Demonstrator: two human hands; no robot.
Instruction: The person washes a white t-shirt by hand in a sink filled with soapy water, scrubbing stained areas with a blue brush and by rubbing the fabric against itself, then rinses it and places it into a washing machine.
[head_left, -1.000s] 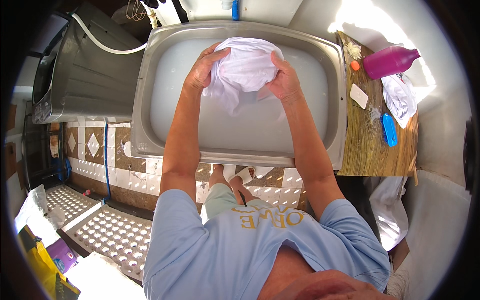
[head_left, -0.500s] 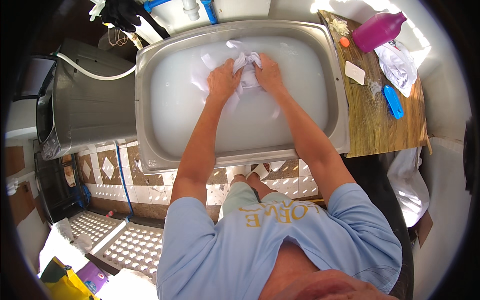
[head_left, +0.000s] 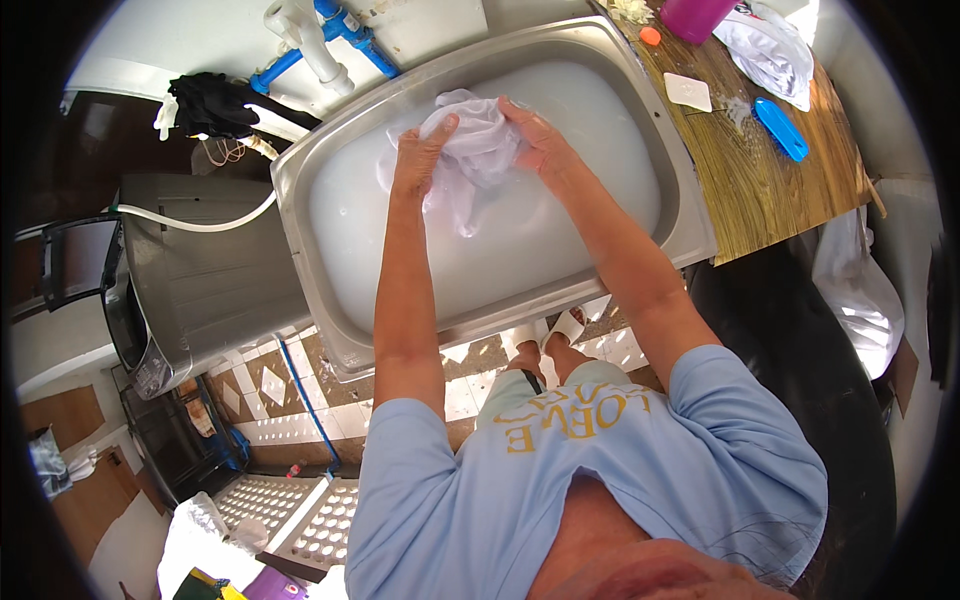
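Note:
A wet, bunched white cloth (head_left: 470,150) sits partly above cloudy water in a large metal sink basin (head_left: 480,325). My left hand (head_left: 420,158) grips its left side, thumb on top and fingers hidden behind the folds. On the opposite side my right hand (head_left: 540,140) holds the cloth's edge, its thumb and forefinger reaching along the upper folds. Some of the cloth trails down into the milky water between my forearms.
Right of the basin, a wooden board (head_left: 770,190) carries a white soap bar (head_left: 688,92), a blue scrub brush (head_left: 780,129), an orange cap (head_left: 650,36), a purple bottle (head_left: 695,15) and a white plastic bag (head_left: 770,55). A grey washing machine (head_left: 215,270) stands left, its white hose (head_left: 200,226) reaching the basin.
The tightly gathered cloth is now looser and spread between my hands, which have moved apart. My view has tilted, so the basin appears slanted.

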